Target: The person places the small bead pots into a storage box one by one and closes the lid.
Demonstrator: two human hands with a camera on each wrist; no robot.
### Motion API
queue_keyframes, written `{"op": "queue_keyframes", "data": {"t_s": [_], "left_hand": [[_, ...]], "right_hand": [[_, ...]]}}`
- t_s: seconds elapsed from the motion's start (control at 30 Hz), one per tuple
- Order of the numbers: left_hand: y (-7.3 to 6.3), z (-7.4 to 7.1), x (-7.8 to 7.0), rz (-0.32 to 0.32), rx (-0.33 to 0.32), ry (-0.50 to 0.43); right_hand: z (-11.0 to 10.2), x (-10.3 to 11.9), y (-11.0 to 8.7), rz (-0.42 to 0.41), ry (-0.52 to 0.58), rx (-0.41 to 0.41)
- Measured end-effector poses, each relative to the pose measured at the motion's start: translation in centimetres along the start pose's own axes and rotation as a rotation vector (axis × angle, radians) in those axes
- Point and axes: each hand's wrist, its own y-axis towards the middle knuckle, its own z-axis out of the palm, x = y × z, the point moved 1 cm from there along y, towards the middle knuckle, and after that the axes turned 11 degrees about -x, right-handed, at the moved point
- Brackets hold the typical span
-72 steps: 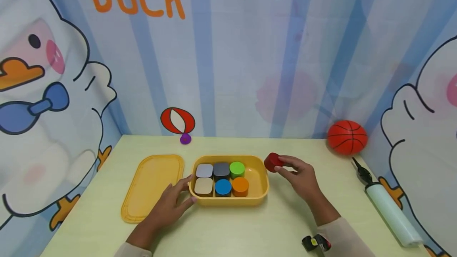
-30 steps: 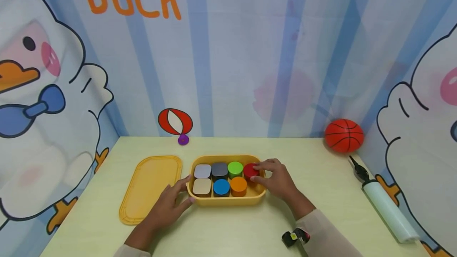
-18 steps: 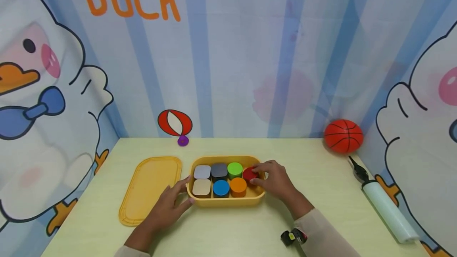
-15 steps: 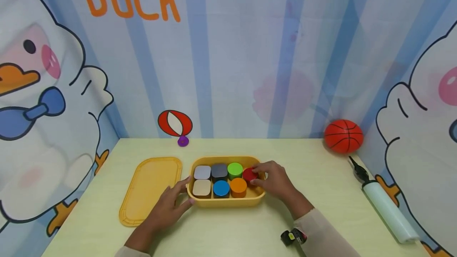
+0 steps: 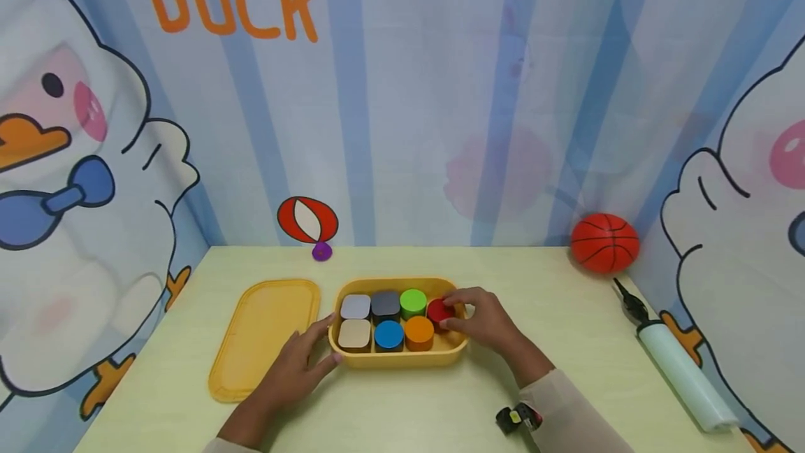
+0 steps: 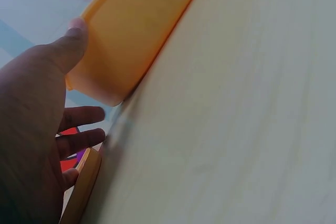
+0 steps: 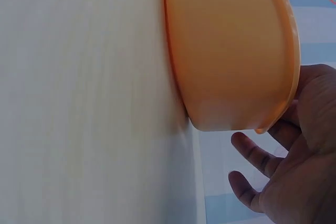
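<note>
A yellow rectangular box (image 5: pixel 402 361) with rounded corners holds several short blocks. Square-topped ones are light grey (image 5: pixel 356 306), dark grey (image 5: pixel 386 304) and beige (image 5: pixel 355 333); round-topped ones are green (image 5: pixel 413 302), blue (image 5: pixel 388 335) and orange (image 5: pixel 419 332). My right hand (image 5: pixel 487 320) reaches over the right end and pinches a red round block (image 5: pixel 438 312) between thumb and fingers, inside the box beside the green one. My left hand (image 5: pixel 295 369) touches the box's left end, thumb at the rim in the left wrist view, fingers loosely extended.
A flat yellow lid-like tray (image 5: pixel 264 341) lies left of the box, partly behind my left forearm. A red basketball (image 5: pixel 605 243) sits at the back right, with a pale hand pump (image 5: pixel 685 372) along the right edge. A striped curtain (image 5: pixel 415 89) stands behind the table.
My right hand has carried the red block leftward from outside the box's right end down into it. Over the last second the block shifted slightly. My left hand has stayed at the box's left end.
</note>
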Motion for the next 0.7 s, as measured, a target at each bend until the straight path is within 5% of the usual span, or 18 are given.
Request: {"op": "queue_keyframes", "data": {"t_s": [0.37,0.7], "left_hand": [[-0.6,-1.4,-0.4,0.116,-0.150,0.203],[-0.4,-5.1,0.7,-0.115,-0.095,0.485]], "right_hand": [[-0.7,-0.3,0.0,0.013,0.123,-0.012],[-0.9,0.6,0.0,-0.007,0.122,-0.057]]}}
